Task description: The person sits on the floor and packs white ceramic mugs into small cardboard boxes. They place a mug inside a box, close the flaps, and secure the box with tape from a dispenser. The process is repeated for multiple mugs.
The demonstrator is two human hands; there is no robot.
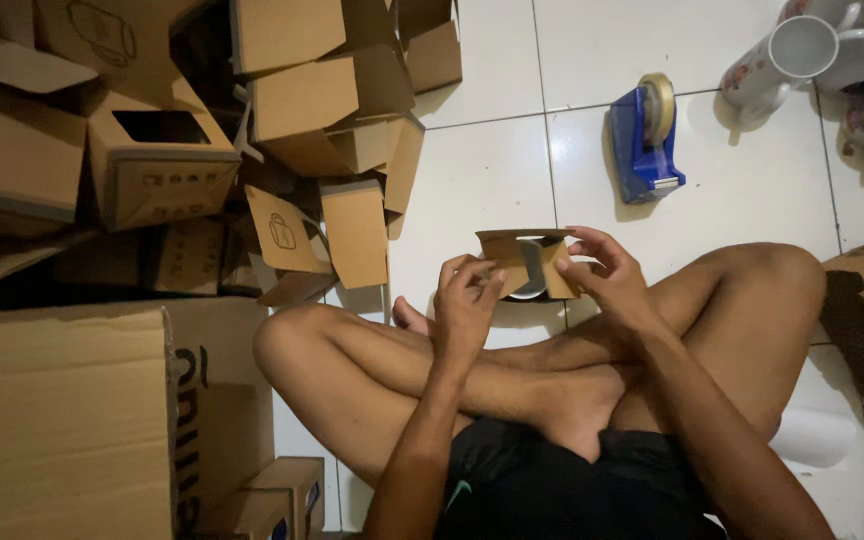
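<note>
My left hand (467, 300) and right hand (607, 280) pinch a small box (522, 262) by its two ends, above my crossed legs (a white mug shows inside). Tape dispenser (644, 135) on the tiles beyond; box pile (252, 130) at left.

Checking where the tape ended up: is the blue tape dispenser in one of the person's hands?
No, the blue tape dispenser stands on the white tiled floor, while both hands hold a small cardboard box.
</note>
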